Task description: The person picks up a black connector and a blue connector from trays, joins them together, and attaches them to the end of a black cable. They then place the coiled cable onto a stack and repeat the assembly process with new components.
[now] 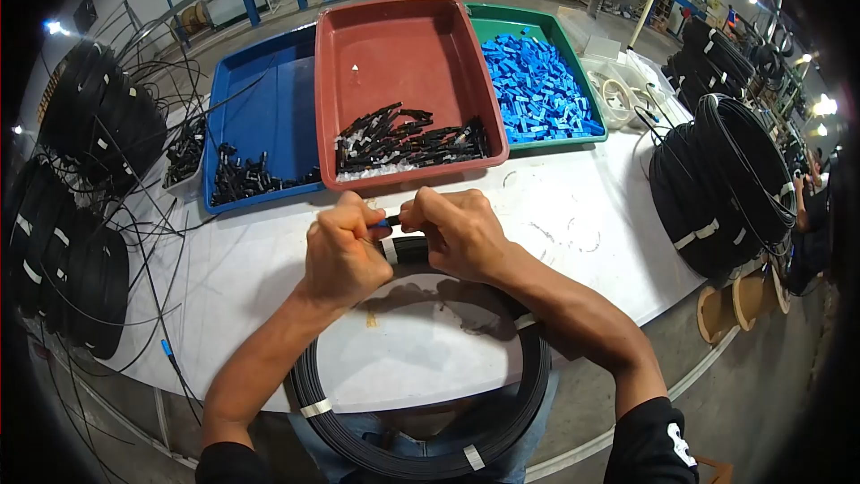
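Observation:
Both my hands meet above the near rim of the red tray, close together. My left hand (345, 246) is closed, pinching a small connector (386, 222) whose blue part shows beside the fingertips. My right hand (459, 231) is closed on the black end of the same connector, thumb and fingers bent around it. Most of the connector is hidden by my fingers. Just below my hands a coil of black cable (309, 376), bound with white tape bands, lies partly on the table and overhangs its front edge above my lap.
The red tray (408, 22) holds black connector parts and clear bits. To its left, a blue tray (269, 90) has black parts; to its right, a green tray (587, 90) carries blue pieces. Cable coils (717, 188) stand on both sides of the white table (573, 215).

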The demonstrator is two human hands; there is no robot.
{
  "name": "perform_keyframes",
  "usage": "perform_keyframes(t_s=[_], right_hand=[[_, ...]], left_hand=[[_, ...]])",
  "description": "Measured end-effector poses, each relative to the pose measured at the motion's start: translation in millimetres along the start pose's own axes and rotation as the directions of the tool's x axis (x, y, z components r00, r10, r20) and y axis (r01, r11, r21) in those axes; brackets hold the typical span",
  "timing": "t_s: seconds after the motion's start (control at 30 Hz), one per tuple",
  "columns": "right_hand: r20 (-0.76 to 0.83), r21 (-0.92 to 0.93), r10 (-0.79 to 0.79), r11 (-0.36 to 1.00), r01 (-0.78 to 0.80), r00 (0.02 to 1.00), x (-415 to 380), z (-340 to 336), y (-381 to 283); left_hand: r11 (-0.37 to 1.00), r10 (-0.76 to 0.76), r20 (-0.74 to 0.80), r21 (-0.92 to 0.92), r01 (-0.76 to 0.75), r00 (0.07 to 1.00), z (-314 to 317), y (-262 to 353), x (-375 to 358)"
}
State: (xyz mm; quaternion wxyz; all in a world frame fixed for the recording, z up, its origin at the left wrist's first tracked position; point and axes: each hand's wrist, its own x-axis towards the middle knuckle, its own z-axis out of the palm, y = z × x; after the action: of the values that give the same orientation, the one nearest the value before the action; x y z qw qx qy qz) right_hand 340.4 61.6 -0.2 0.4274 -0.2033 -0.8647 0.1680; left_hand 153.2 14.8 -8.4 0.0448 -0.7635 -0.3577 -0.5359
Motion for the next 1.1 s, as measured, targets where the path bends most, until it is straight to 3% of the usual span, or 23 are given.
perform_keyframes(t_s=[0.1, 0.17, 0.2, 0.23, 0.3, 0.33, 0.37, 0.43, 0.5, 0.57, 0.63, 0.67, 0.7, 0.77, 0.83, 0.87, 0.93, 0.97, 1.0, 1.03, 1.07, 1.1], right_hand=[[-0.014, -0.009, 0.045, 0.999, -0.046, 0.999, 6.9, 0.7, -4.6], [0.036, 0.112, 0.135, 0.984, -0.138, 0.99, 11.8, 5.8, 13.8], [0.085, 0.28, 0.205, 0.934, -0.221, 0.975, 12.8, 6.2, 16.9], [0.207, 0.313, 0.238, 0.903, -0.295, 0.949, 15.7, 0.3, 18.6], [0.367, 0.254, 0.153, 0.932, -0.257, 0.918, 11.0, -5.5, 37.6], [0.42, 0.195, 0.186, 0.937, -0.289, 0.888, 5.2, -8.4, 50.5], [0.471, 0.137, 0.218, 0.939, -0.316, 0.855, -0.6, -12.9, 59.1], [0.5, 0.216, 0.273, 0.879, -0.424, 0.822, -4.8, -30.8, 56.9], [0.463, 0.073, 0.186, 0.966, -0.246, 0.867, -8.4, -47.9, 54.5], [0.475, -0.007, 0.259, 0.957, -0.29, 0.841, -8.2, -59.9, 31.4], [0.4, -0.139, 0.135, 0.987, -0.086, 0.907, -12.4, -64.6, 4.6], [0.449, -0.086, 0.179, 0.984, -0.157, 0.875, -17.7, -65.9, -26.3], [0.502, -0.04, 0.222, 0.971, -0.234, 0.836, -26.5, -66.9, -64.2], [0.671, -0.055, 0.196, 0.975, -0.215, 0.715, -47.1, -50.7, -143.9], [0.803, -0.087, 0.14, 0.989, -0.117, 0.58, -68.0, -42.4, -187.6], [0.8, -0.095, 0.151, 0.987, -0.127, 0.581, -79.2, -44.7, -192.8], [0.463, -0.156, 0.202, 0.977, -0.145, 0.863, -102.1, -56.7, -189.9], [0.127, -0.154, 0.385, 0.918, -0.365, 0.914, -112.0, -57.2, -186.6], [-0.243, -0.167, 0.487, 0.831, -0.53, 0.839, -123.0, -57.1, -169.3], [-0.459, -0.175, 0.521, 0.741, -0.648, 0.719, -129.5, -57.8, -158.0], [-0.477, -0.284, 0.487, 0.702, -0.652, 0.732, -152.3, -60.5, -129.8], [-0.431, -0.265, 0.6, 0.63, -0.73, 0.674, -164.0, -60.3, -114.8]], left_hand=[[0.997, -0.007, -0.01, 0.071, 0.007, 1.0, -1.6, -5.0, 2.3], [0.983, -0.183, 0.132, 0.024, 0.181, 0.974, -9.5, -9.3, 6.7], [0.974, -0.223, 0.181, 0.0, 0.227, 0.958, -16.3, -9.7, 13.9], [0.964, -0.255, 0.229, -0.022, 0.267, 0.94, -23.7, -10.0, 23.5], [0.996, -0.063, 0.125, 0.077, 0.053, 0.99, -52.1, -8.9, 39.8], [0.977, -0.214, 0.109, 0.038, 0.211, 0.971, -73.8, 0.3, 37.9], [0.96, -0.274, 0.074, -0.027, 0.277, 0.959, -96.7, 11.5, 33.2], [0.961, -0.277, 0.065, 0.036, 0.275, 0.959, -148.6, 46.8, 12.1], [0.949, -0.263, 0.061, 0.199, 0.246, 0.963, -197.2, 85.9, -27.8], [0.892, -0.344, -0.061, 0.29, 0.347, 0.937, -229.3, 126.1, -80.4], [0.795, -0.396, -0.229, 0.4, 0.457, 0.889, -251.4, 157.9, -138.6], [0.772, -0.467, -0.437, 0.222, 0.595, 0.769, -254.1, 173.1, -171.8], [0.735, -0.535, -0.602, 0.014, 0.678, 0.593, -252.9, 184.5, -204.8], [0.689, -0.532, -0.735, -0.088, 0.72, 0.42, -242.9, 192.4, -262.3], [0.555, -0.723, -0.604, -0.217, 0.803, 0.336, -214.8, 206.6, -283.9], [0.521, -0.787, -0.549, -0.347, 0.78, 0.281, -193.0, 211.9, -269.4], [0.392, -0.904, -0.384, -0.566, 0.725, 0.19, -174.3, 210.3, -258.9], [0.39, -0.907, -0.374, -0.575, 0.719, 0.193, -171.0, 206.0, -250.8], [0.485, -0.861, -0.426, -0.528, 0.697, 0.276, -164.9, 198.0, -236.1], [0.577, -0.805, -0.472, -0.476, 0.664, 0.36, -159.2, 190.7, -222.1], [0.601, -0.796, -0.433, -0.484, 0.636, 0.423, -154.6, 186.4, -213.0], [0.599, -0.801, -0.397, -0.508, 0.62, 0.449, -147.4, 182.5, -203.6]])
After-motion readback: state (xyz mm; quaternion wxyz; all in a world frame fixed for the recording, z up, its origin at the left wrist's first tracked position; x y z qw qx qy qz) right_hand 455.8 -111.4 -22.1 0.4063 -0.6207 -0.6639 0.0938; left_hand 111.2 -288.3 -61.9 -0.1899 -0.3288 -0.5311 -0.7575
